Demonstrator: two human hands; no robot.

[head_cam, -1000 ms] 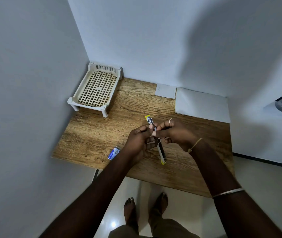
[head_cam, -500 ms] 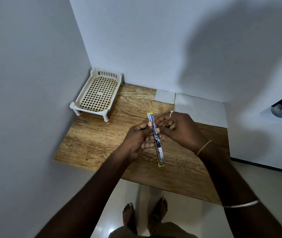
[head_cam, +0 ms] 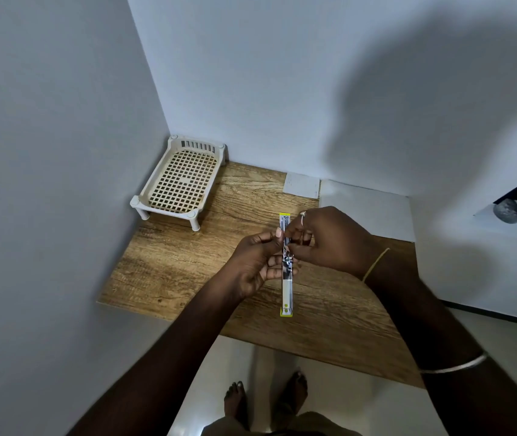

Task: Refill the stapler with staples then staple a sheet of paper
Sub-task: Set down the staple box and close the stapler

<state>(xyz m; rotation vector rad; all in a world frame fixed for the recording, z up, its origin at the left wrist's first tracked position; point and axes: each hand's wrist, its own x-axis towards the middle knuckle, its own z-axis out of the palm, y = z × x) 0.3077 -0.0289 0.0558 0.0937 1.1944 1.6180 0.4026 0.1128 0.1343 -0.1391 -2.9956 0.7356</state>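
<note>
A slim stapler (head_cam: 287,289) with yellow ends is swung fully open into one long line above the wooden table (head_cam: 169,272). My left hand (head_cam: 255,265) grips its middle from the left, thumb on the metal channel. My right hand (head_cam: 329,239) is at the far half, fingertips pinched at the staple channel; whether it pinches staples is too small to tell. A white sheet of paper (head_cam: 368,209) lies at the back right of the table, with a smaller white sheet (head_cam: 301,185) beside it.
A cream plastic mesh rack (head_cam: 179,180) on short legs stands in the back left corner against the walls. Walls close in on the left and back. My bare feet (head_cam: 263,401) show on the pale floor below the table's front edge.
The stapler has been unfolded straighter and raised toward the camera. A small blue box seen at the table's front left a second ago is now hidden behind my left arm.
</note>
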